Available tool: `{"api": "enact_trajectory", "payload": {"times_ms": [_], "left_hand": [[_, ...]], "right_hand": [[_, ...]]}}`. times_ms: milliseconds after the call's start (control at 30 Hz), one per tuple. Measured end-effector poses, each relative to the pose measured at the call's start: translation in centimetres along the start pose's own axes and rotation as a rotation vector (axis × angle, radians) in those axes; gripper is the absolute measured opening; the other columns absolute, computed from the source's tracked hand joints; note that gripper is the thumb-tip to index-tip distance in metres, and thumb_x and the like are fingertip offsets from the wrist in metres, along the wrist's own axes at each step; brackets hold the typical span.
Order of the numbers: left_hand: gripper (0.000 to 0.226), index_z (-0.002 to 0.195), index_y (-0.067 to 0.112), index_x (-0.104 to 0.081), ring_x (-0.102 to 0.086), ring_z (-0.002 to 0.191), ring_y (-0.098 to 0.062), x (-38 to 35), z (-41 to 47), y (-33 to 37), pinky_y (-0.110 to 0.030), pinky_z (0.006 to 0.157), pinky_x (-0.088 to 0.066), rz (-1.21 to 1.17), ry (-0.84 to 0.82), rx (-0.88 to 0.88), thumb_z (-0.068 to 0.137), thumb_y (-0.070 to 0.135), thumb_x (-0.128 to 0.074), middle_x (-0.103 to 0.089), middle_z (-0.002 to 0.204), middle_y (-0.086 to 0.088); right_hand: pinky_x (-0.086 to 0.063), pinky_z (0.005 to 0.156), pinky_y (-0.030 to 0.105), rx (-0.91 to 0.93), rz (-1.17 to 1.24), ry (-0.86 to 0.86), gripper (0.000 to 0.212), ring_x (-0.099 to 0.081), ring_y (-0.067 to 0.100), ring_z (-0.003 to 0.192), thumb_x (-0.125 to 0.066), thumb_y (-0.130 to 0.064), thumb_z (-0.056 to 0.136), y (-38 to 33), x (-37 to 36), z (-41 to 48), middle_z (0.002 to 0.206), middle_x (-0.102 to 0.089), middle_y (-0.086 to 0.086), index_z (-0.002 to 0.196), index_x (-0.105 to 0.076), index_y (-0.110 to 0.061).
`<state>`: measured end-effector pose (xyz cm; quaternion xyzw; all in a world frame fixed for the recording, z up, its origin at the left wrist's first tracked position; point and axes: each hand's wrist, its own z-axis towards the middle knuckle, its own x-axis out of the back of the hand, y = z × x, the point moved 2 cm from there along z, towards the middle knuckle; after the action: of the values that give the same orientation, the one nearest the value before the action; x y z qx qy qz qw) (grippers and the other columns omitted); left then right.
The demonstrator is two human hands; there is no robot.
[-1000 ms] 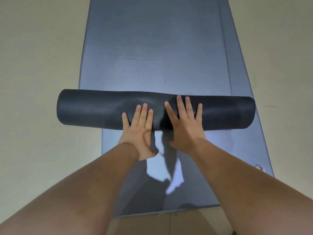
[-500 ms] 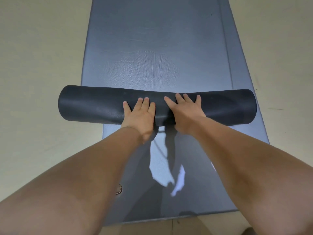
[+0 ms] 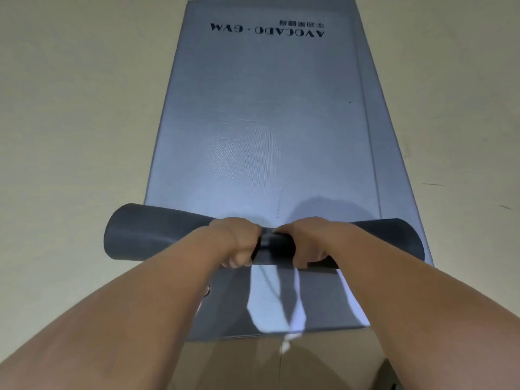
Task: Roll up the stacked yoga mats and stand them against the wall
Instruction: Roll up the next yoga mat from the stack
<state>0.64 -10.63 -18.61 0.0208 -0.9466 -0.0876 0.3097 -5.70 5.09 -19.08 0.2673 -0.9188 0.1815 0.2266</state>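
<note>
A dark grey rolled part of the top yoga mat point(image 3: 157, 235) lies crosswise over the stack, wider than the flat mats. My left hand point(image 3: 239, 243) and my right hand point(image 3: 306, 243) wrap over the roll's middle, close together, fingers curled down its far side and squeezing it narrow. Beyond the roll the flat part of the top mat point(image 3: 267, 122) stretches away, with upside-down "AVOCADO · GYM" lettering point(image 3: 267, 29) near its far end. A lower mat point(image 3: 394, 170) peeks out along the right edge and lies bare in front of the roll.
Beige floor point(image 3: 70, 122) lies on both sides of the mats. A small metal eyelet point(image 3: 207, 289) shows on the lower mat near my left forearm. The near mat edge point(image 3: 253, 336) meets wooden flooring close to me.
The roll has advanced away from me along the mat. My hands went from flat palms on top to curled over the roll's middle. The view tilted up, revealing the lettering.
</note>
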Motion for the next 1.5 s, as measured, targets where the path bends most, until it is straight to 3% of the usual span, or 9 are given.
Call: {"api": "enact_trajectory", "payload": {"times_ms": [233, 367, 533, 633, 800, 1000, 1133, 1333, 1500], "left_hand": [[0.041, 0.118, 0.023, -0.061, -0.062, 0.099, -0.026, 1.7, 0.4, -1.3, -0.033, 0.085, -0.050, -0.143, -0.054, -0.129, 0.083, 0.029, -0.081, -0.067, 0.109, -0.002], [0.041, 0.122, 0.020, -0.067, -0.061, 0.105, -0.023, 3.5, 1.5, -3.0, -0.029, 0.085, -0.041, -0.316, -0.013, -0.115, 0.084, 0.025, -0.083, -0.066, 0.111, 0.002], [0.089, 0.154, 0.035, -0.037, -0.050, 0.126, -0.026, 3.4, 2.9, -4.2, -0.039, 0.096, -0.047, -0.350, 0.074, -0.046, 0.080, 0.035, -0.086, -0.048, 0.147, 0.004], [0.099, 0.157, 0.044, -0.024, -0.031, 0.146, -0.031, 3.6, 3.2, -4.6, -0.061, 0.114, -0.027, -0.214, 0.203, 0.055, 0.078, 0.053, -0.082, -0.029, 0.163, 0.007], [0.120, 0.159, 0.040, 0.014, -0.011, 0.155, -0.034, 3.9, 2.2, -4.6, -0.072, 0.116, -0.010, -0.185, 0.427, 0.260, 0.080, 0.067, -0.072, -0.011, 0.170, -0.002], [0.071, 0.163, 0.023, -0.006, -0.005, 0.155, -0.039, 1.3, 2.0, -0.8, -0.069, 0.119, -0.007, -0.012, 0.829, 0.217, 0.103, 0.047, -0.034, -0.011, 0.170, -0.011], [0.075, 0.156, 0.009, -0.032, -0.019, 0.151, -0.043, -3.8, 2.8, 1.2, -0.072, 0.116, -0.013, 0.021, 0.886, 0.062, 0.090, 0.045, -0.043, -0.026, 0.164, -0.019], [0.108, 0.155, 0.007, 0.024, 0.023, 0.151, -0.041, -5.5, 4.8, -0.1, -0.076, 0.110, 0.001, 0.156, 0.641, 0.060, 0.088, 0.037, -0.055, 0.024, 0.164, -0.018], [0.111, 0.147, 0.014, 0.039, 0.037, 0.147, -0.034, -1.1, 6.5, -0.4, -0.075, 0.108, 0.016, 0.098, 0.579, 0.132, 0.092, 0.053, -0.050, 0.040, 0.159, -0.013]], "right_hand": [[-0.044, 0.107, 0.047, -0.042, 0.069, 0.241, 0.087, -0.055, 0.028, 0.127, -0.077, -0.040, 0.077, 0.3, -2.1, -1.7, 0.142, -0.057, -0.001, 0.153, -0.035, -0.041], [-0.005, 0.126, 0.061, -0.118, -0.048, 0.463, 0.106, -0.002, 0.034, 0.160, -0.067, -0.058, 0.086, 0.4, -3.5, -3.6, 0.174, -0.003, 0.009, 0.164, 0.001, -0.036], [0.006, 0.120, 0.067, -0.096, -0.151, 0.656, 0.126, 0.009, 0.043, 0.158, -0.079, -0.049, 0.067, -1.2, -8.7, -3.0, 0.173, 0.005, 0.015, 0.164, -0.001, -0.023], [0.006, 0.118, 0.072, -0.187, -0.088, 0.659, 0.123, 0.012, 0.045, 0.157, -0.079, -0.040, 0.067, -1.7, -10.9, -1.9, 0.172, 0.012, 0.017, 0.165, -0.008, -0.018], [0.019, 0.110, 0.079, -0.223, -0.146, 0.531, 0.133, 0.049, 0.046, 0.140, -0.068, -0.064, 0.085, -0.9, -9.2, -0.6, 0.151, 0.055, 0.017, 0.146, 0.039, -0.014], [0.014, 0.113, 0.078, -0.223, -0.155, 0.546, 0.153, 0.038, 0.044, 0.148, -0.075, -0.076, 0.068, 1.0, -4.1, 2.2, 0.161, 0.041, 0.016, 0.148, 0.044, -0.022], [0.011, 0.118, 0.074, -0.167, -0.087, 0.513, 0.150, 0.025, 0.038, 0.155, -0.084, -0.069, 0.062, 2.6, -0.2, 3.9, 0.170, 0.024, 0.010, 0.160, 0.022, -0.029], [0.007, 0.121, 0.069, -0.099, -0.058, 0.468, 0.137, 0.019, 0.035, 0.158, -0.083, -0.061, 0.071, 4.3, 3.1, 5.1, 0.172, 0.019, 0.009, 0.163, 0.015, -0.032], [0.000, 0.122, 0.066, -0.041, -0.051, 0.850, 0.114, 0.000, 0.038, 0.160, -0.079, -0.036, 0.071, 3.6, -0.5, 3.6, 0.173, -0.005, 0.014, 0.165, -0.015, -0.027]]}}
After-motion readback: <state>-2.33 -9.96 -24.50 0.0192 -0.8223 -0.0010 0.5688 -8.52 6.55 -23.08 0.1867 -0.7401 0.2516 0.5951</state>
